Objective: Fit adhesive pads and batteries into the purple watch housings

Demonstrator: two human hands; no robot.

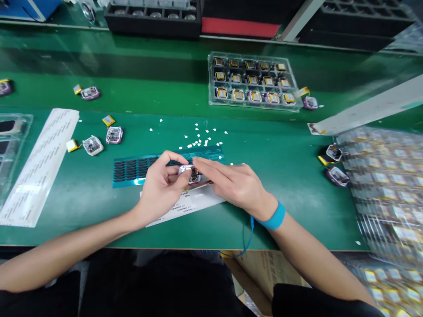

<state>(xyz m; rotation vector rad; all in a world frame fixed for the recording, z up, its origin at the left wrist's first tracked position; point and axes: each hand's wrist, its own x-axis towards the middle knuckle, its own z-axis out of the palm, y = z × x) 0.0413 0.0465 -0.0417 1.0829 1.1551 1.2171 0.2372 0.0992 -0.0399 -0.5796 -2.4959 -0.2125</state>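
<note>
My left hand (165, 180) grips a small square electronic casing (194, 176), with thumb and fingers around its left side. A circuit board shows inside its pale, purple-edged shell. My right hand (233, 182) has its fingers pressed together over the casing's right side. A thin shiny edge shows beneath those fingers, but what they hold is hidden. Below both hands lies a white printed sheet (194, 203). Behind them is a teal sheet (135, 169) with rows of black strips. A blue band (272, 216) with a cord circles my right wrist.
Small white paper bits (200, 141) lie scattered behind my hands. Open casings with batteries (93, 145) sit at the left, beside a long white sheet (39, 167). A filled clear tray (254, 81) stands at the back; stacked trays (390, 189) rise at the right.
</note>
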